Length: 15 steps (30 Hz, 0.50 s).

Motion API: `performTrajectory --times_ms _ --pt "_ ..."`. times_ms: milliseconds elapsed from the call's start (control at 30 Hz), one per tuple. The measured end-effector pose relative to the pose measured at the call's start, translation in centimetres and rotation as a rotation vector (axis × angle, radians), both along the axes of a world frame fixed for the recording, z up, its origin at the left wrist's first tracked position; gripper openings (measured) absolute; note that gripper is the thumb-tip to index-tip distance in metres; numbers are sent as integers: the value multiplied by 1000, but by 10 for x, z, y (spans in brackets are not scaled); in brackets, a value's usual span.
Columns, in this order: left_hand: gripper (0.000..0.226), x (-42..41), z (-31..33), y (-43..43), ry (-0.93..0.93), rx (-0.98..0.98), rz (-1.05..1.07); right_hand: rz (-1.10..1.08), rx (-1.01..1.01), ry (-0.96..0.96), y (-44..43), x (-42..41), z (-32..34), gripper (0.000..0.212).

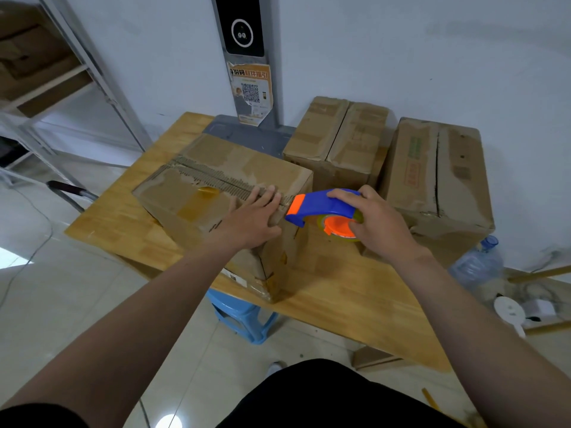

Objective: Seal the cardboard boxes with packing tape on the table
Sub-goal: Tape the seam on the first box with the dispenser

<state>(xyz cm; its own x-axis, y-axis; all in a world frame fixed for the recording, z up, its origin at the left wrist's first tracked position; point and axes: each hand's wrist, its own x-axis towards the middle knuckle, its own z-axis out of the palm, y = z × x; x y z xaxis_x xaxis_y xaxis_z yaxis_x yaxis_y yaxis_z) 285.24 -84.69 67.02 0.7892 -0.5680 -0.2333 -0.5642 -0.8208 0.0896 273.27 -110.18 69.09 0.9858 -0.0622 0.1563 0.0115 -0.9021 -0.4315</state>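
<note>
Pressing flat on the near end of the big cardboard box (222, 193), the left hand (247, 217) is spreading its fingers (268, 196) open over the torn center seam (216, 177), gripping nothing. The right hand (374, 220) is curling closed around the blue and orange tape dispenser (324, 211), holding its nose just beside the box's near right top edge, close to the left fingertips. The box is sitting toward the left edge of the wooden table (355, 291), its seam running away toward the far left corner. So the coming pull probably follows that long axis, away from the dispenser. Two more boxes (336, 140) (438, 177) are waiting along the far right edge.
</note>
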Motion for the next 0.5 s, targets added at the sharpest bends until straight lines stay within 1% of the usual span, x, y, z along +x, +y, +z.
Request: performTrajectory --times_ms 233,367,500 --pt "60 -2 1 -11 -37 42 -24 8 15 -7 -1 -2 -3 79" --pt "58 -3 -2 -13 -46 59 -7 -12 64 -21 -10 -9 -9 81" --pt "59 -6 -4 -13 -62 52 5 -2 60 -48 -10 -19 -13 77"
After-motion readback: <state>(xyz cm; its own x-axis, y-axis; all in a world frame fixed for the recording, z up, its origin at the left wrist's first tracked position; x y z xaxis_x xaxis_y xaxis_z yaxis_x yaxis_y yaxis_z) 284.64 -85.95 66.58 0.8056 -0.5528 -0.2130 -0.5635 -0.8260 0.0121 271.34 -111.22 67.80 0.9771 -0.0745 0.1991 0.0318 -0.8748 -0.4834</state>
